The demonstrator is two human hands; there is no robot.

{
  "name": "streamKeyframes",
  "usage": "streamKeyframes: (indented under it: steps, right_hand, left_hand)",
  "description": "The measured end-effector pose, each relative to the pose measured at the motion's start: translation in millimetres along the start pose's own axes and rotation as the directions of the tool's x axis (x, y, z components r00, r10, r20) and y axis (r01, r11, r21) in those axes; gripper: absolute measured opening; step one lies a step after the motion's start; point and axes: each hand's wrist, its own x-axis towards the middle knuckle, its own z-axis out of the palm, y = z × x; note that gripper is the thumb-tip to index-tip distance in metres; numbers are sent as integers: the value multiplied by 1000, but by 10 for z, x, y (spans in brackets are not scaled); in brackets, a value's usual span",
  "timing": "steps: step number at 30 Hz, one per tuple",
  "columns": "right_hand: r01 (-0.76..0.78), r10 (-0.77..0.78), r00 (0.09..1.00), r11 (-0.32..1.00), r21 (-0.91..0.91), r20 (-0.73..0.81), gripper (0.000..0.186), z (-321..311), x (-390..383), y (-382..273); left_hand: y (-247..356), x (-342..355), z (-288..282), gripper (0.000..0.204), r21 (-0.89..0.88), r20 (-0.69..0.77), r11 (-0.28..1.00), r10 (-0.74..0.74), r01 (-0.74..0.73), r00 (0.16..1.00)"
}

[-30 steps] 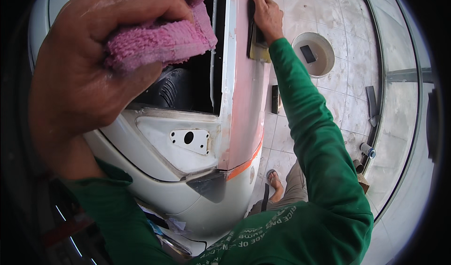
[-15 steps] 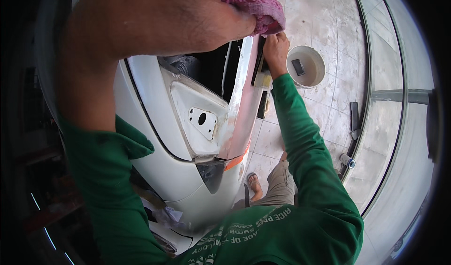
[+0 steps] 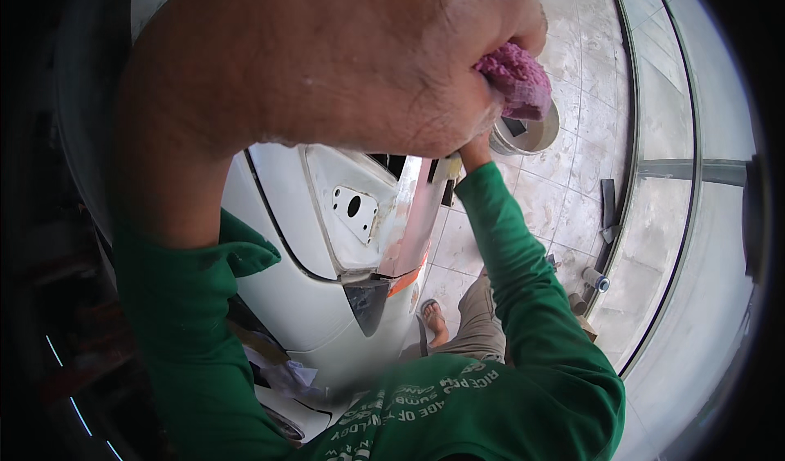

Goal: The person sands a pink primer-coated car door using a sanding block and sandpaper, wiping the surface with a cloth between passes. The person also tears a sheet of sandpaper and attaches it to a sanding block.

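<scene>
My left hand (image 3: 409,60) is raised close to the camera, its fingers closed round a bunched pink towel cloth (image 3: 523,85) that sticks out at its right side. Behind it, only the wrist end of my right hand (image 3: 475,150) shows, beside the edge of a white vehicle body (image 3: 286,224); its fingers are hidden. A yellowish piece with a dark part below it (image 3: 452,167) lies at that edge, near my right wrist. The pillar strip (image 3: 406,244) has pinkish, sanded-looking patches. A corner lamp (image 3: 406,282) shows orange at its lower end.
On the tiled floor stands a whitish bucket (image 3: 553,130), partly covered by the cloth, with a dark rectangular pad (image 3: 513,126) inside. A dark strip (image 3: 607,203) and a white cylinder (image 3: 594,278) lie by the glass panels at right. Crumpled paper (image 3: 290,377) is at lower left.
My left hand and the pink cloth have moved down and to the right, now covering the right hand's fingers and part of the bucket. My right forearm has shifted slightly down and left.
</scene>
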Motion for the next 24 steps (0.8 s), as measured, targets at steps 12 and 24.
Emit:
streamKeyframes:
  steps: [12, 24]
  right_hand:
    - [-119, 97, 988, 974, 194, 117, 57, -488, -1842, -818]
    - [364, -391, 917, 901, -235, -79, 34, 81, -269, -10]
  left_hand:
    - [152, 19, -53, 11, 72, 163, 987, -156, 146, 974]
    - [-372, -188, 117, 30, 255, -167, 965, -23, 66, 986]
